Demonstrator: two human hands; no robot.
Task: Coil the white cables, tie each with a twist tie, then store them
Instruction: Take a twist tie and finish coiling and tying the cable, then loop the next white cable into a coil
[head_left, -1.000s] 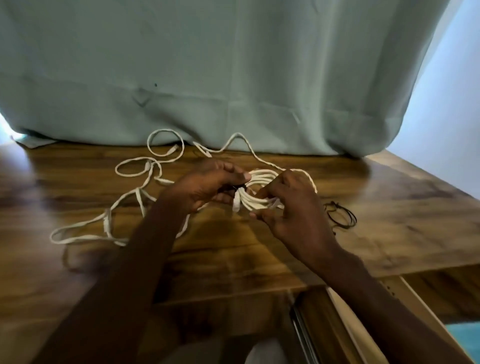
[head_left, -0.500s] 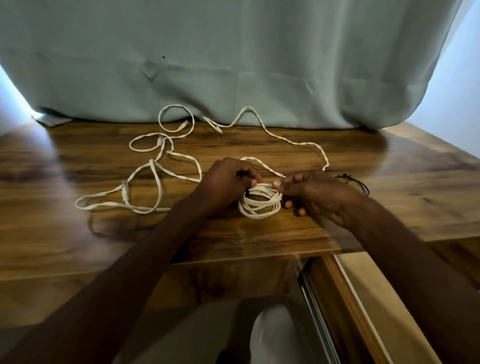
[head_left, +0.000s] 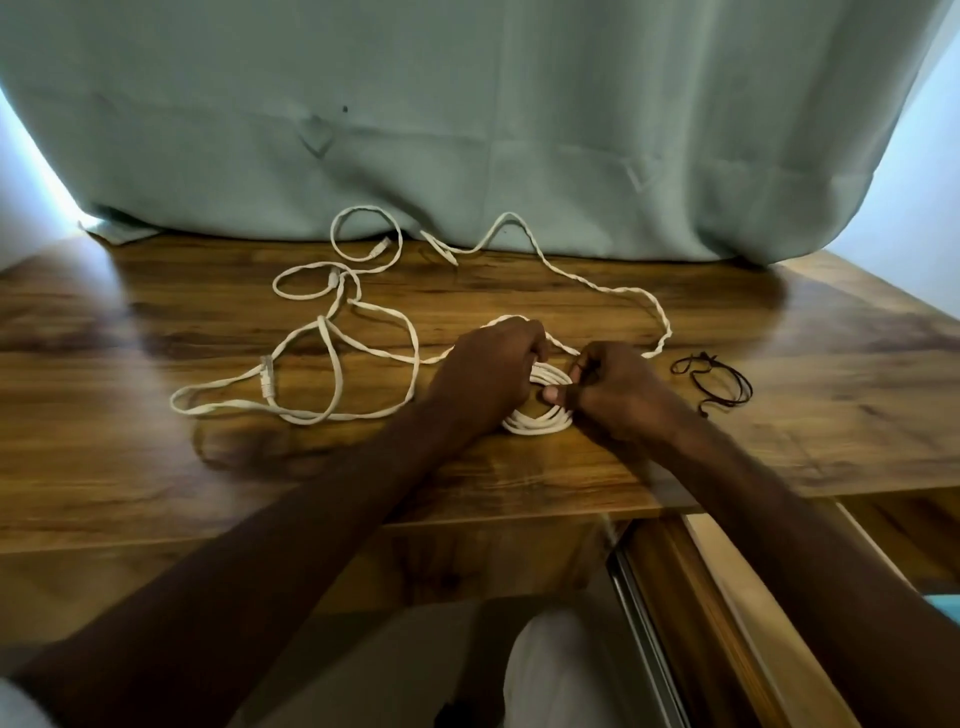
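Observation:
A coiled white cable (head_left: 540, 423) lies on the wooden table (head_left: 156, 467) between my hands. My left hand (head_left: 488, 374) grips the coil's left side with curled fingers. My right hand (head_left: 608, 389) pinches its right side; whether a twist tie sits in those fingers is hidden. A twisted white cable (head_left: 597, 286) trails from the coil toward the curtain. A flat white cable (head_left: 332, 364) lies in loose loops to the left. Black twist ties (head_left: 717, 384) sit on the table right of my right hand.
A pale green curtain (head_left: 467, 130) hangs along the table's back edge. An open wooden drawer (head_left: 727, 597) juts out below the table's front edge at the right. My knee in light fabric (head_left: 550, 670) shows under the table.
The coil went from lifted in both hands to resting on the table. Both hands came down with it and now close tighter on its two sides.

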